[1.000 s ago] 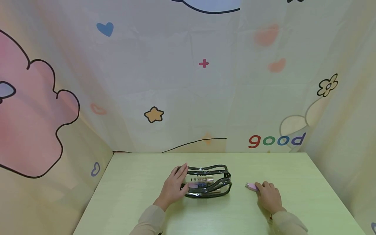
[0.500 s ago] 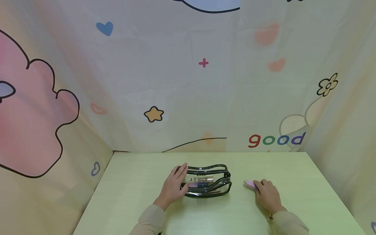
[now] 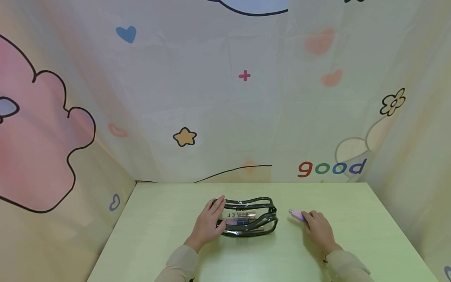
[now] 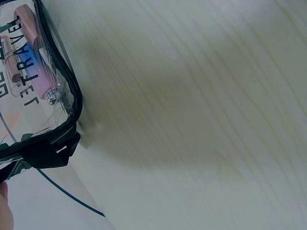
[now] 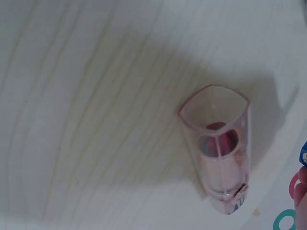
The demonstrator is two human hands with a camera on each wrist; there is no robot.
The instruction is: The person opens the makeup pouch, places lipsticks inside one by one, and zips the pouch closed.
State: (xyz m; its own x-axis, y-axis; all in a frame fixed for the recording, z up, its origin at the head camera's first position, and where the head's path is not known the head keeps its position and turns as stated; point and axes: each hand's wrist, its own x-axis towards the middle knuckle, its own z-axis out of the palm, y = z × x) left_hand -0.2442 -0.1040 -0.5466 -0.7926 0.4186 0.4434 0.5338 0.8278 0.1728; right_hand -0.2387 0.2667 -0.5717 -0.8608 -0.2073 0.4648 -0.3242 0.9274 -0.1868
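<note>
In the head view my left hand (image 3: pixel 207 225) rests on the left end of a clear pouch (image 3: pixel 241 232) with black trim, fingers straight along it and thumb near its front edge. Cosmetic tubes show through its clear side; one tube (image 4: pixel 38 72) fades from blue to pink and ends in a sparkly tip. My right hand (image 3: pixel 321 232) pinches a small lavender tube (image 3: pixel 298 215) with a silvery tip, pointing left toward the pouch. Its blue end (image 5: pixel 304 155) shows by the fingertips in the right wrist view.
A clear, pink-tinted lipstick case (image 5: pixel 220 163) with a dark red end inside is on the table near my right wrist; the head view mostly hides it. The pale table (image 3: pixel 158 211) meets a printed cloth backdrop (image 3: pixel 225 117) at its back edge.
My right hand has shifted slightly left and away from me with the lavender tube, whose silvery tip now sits closer to the pouch. The left hand and pouch have stayed put.
</note>
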